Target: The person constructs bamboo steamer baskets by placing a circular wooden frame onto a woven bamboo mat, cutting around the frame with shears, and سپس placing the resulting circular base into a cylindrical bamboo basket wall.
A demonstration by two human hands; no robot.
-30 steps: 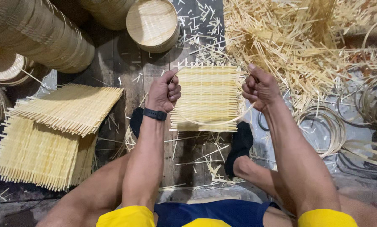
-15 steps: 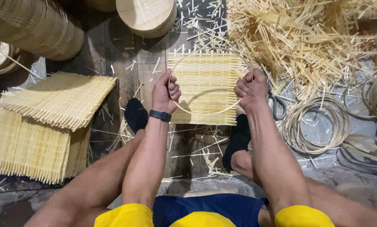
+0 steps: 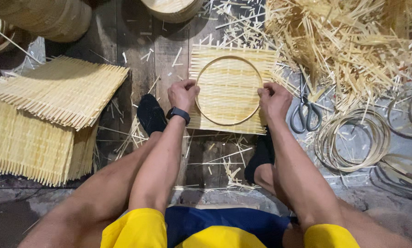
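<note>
A square woven bamboo mat (image 3: 229, 55) lies on the dark wooden floor in front of me. On top of it rests a thin round bamboo hoop (image 3: 228, 123). My left hand (image 3: 183, 94), with a black band at the wrist, grips the hoop's left side. My right hand (image 3: 274, 100) grips the hoop's right side. Both hands press the hoop flat against the mat. My feet in black socks sit just below the mat, one on each side.
Stacked woven mats (image 3: 45, 115) lie at the left. Scissors (image 3: 305, 115) rest right of the mat, beside coiled bamboo hoops (image 3: 353, 140). A heap of bamboo splints (image 3: 353, 41) fills the upper right. Round woven trays (image 3: 171, 9) and stacked baskets (image 3: 45, 18) stand at the top.
My fists were raised above the mat a second ago. They have come down and apart, and the round hoop now lies flat on the mat between them.
</note>
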